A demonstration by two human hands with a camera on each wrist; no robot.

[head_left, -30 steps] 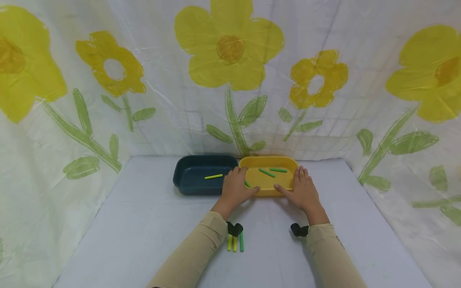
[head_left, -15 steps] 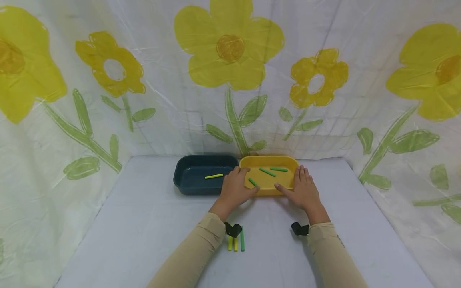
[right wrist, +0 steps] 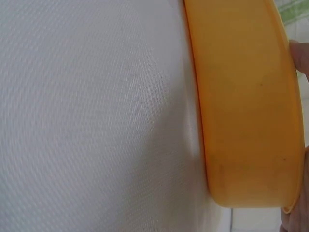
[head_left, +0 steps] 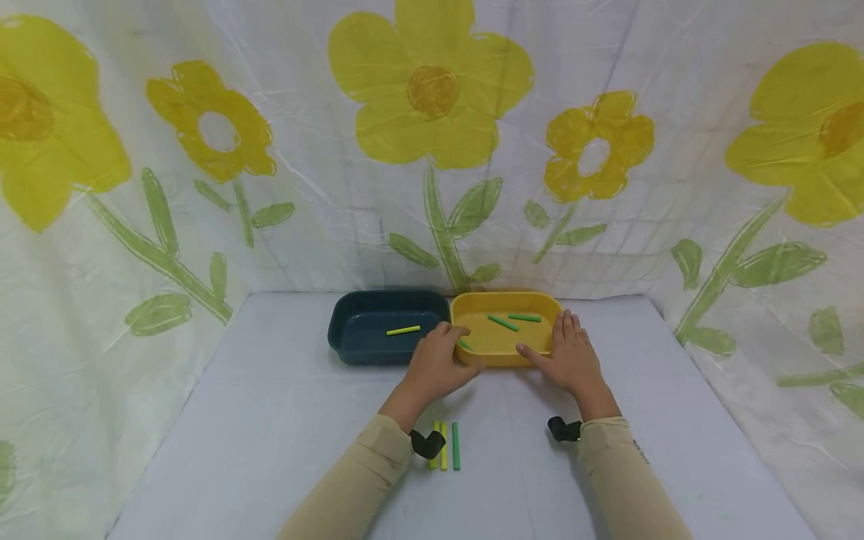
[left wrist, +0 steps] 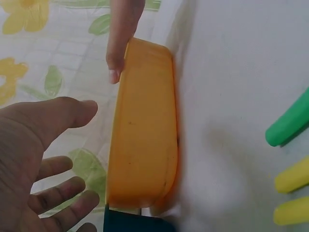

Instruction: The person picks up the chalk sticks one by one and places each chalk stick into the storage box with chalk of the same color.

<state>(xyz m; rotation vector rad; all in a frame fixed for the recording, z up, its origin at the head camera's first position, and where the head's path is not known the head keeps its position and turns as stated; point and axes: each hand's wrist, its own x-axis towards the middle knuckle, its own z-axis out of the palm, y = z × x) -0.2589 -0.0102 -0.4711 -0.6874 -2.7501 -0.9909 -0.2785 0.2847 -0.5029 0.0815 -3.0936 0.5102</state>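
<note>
My left hand [head_left: 435,367] is at the front left corner of a yellow plastic tray [head_left: 499,360], its thumb and fingers spread. In the left wrist view this hand [left wrist: 29,140] holds nothing, and a gap shows between the thumb and the tray's wall. At the tray's other end my right hand [head_left: 574,361] rests along the right side with straight fingers, thumb at the front rim. Its thumb [right wrist: 300,55] meets the rim in the right wrist view. Inside the tray lie a green stick [head_left: 502,323], a second green stick [head_left: 524,318] and a third, partly hidden by my left hand.
A dark blue tray [head_left: 364,354] stands against the yellow one on the left, with one yellow stick [head_left: 403,330] inside. Two yellow sticks and a green stick [head_left: 456,446] lie on the white-covered table near my left wrist. A flower-printed curtain [head_left: 324,225] rises behind the trays.
My left hand has drawn back slightly from the yellow tray, down and left, and its thumb has left the rim. My right hand and the trays stay nearly in place.
</note>
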